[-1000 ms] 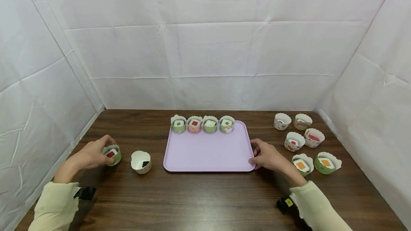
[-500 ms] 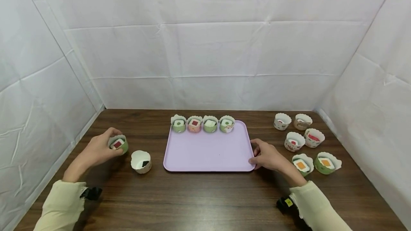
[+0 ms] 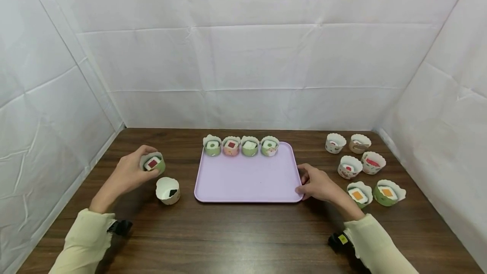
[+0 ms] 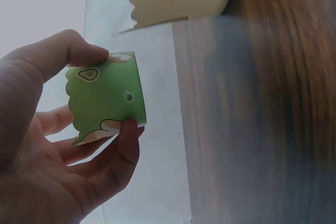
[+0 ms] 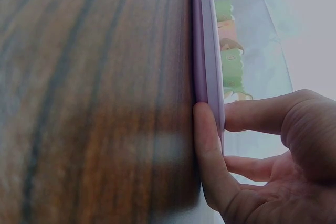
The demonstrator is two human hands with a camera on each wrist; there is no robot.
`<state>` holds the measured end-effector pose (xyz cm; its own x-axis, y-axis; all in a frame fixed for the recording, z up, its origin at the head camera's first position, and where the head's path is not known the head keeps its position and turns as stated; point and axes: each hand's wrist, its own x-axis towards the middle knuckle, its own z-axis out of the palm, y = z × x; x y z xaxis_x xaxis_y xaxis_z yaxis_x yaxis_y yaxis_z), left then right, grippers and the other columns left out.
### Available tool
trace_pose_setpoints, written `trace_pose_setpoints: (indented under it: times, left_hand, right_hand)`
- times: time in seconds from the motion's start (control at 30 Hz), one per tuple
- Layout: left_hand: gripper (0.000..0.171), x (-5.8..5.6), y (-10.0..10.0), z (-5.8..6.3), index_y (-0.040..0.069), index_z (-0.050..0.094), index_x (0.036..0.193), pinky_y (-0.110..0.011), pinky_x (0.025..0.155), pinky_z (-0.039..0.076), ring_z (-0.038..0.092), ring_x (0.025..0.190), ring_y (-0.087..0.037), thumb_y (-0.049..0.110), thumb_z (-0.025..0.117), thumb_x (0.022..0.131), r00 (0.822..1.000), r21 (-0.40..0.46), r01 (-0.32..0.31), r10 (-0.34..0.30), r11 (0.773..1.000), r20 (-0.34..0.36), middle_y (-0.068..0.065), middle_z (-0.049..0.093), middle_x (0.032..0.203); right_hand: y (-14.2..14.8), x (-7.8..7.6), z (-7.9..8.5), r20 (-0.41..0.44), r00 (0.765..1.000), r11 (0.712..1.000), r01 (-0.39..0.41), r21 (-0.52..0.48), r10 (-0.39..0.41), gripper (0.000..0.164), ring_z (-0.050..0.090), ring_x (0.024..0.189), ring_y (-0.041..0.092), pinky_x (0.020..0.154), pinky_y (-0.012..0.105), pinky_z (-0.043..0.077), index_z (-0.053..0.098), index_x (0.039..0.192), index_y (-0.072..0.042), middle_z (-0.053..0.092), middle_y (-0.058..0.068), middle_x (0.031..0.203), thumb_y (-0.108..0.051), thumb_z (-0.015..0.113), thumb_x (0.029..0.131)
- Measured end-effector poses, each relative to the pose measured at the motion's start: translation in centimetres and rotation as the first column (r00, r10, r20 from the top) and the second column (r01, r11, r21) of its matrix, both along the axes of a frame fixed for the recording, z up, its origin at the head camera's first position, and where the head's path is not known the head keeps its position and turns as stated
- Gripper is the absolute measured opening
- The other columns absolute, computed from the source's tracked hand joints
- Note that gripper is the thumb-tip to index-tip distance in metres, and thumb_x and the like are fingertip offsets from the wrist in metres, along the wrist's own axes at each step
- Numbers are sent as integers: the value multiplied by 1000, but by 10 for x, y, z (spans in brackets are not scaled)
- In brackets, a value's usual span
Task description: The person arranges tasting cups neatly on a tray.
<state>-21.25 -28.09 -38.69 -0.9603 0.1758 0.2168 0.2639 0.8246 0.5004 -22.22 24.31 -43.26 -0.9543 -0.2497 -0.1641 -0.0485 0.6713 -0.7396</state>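
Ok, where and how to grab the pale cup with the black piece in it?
Probably pinch the pale cup across its outer wall, below the wavy rim, coming from the near side. It stands upright with bare table there; the left hand holding the green cup crowds its far left.

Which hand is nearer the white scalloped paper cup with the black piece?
Left. The left hand, holding a green paper cup, is just beyond and left of the white cup; the right hand, far to its right, grips the rectangular lilac tray.
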Motion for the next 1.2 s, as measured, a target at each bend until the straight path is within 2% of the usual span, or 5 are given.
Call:
trace_pose_setpoints:
  times: [0.3, 0.53, 0.8, 1.2]
  left_hand:
    - [56, -8, 12, 5, 3, 55, 137, -30, 64, 46, 63, 85, -29, 19, 76, 88, 999, 15, -16, 17, 1000, -30, -27, 67, 120]
    - [57, -17, 24, 5, 2, 56, 137, -31, 68, 48, 63, 88, -30, 19, 78, 87, 999, 32, 16, -15, 999, -44, -25, 67, 121]
    - [54, -29, 45, 6, 3, 59, 133, -32, 70, 47, 61, 87, -29, 18, 77, 85, 996, 50, 62, -58, 997, -73, -22, 69, 114]
    - [55, -43, 81, 3, 3, 58, 135, -32, 72, 49, 61, 90, -27, 22, 78, 88, 995, 75, 102, -101, 992, -11, -18, 69, 114]
  right_hand:
    - [-1, 0, 2, -1, 1000, 1000, 1, -9, -1, 75, 66, 63, 17, 59, 35, 64, 38, 148, 11, 61, 17, 90, 2, 77, 85]
    - [1, 1, 2, 1, 1000, 1000, 4, -8, -4, 75, 66, 64, 17, 59, 35, 64, 38, 148, 12, 61, 16, 90, 2, 77, 84]
    - [2, 1, 2, -4, 1000, 1000, 0, -15, 0, 74, 66, 64, 17, 60, 36, 65, 39, 147, 12, 59, 16, 91, 2, 77, 84]
    - [0, 1, 0, 4, 1000, 1000, -2, -24, 2, 75, 66, 64, 17, 60, 36, 65, 38, 147, 12, 61, 16, 90, 2, 77, 84]
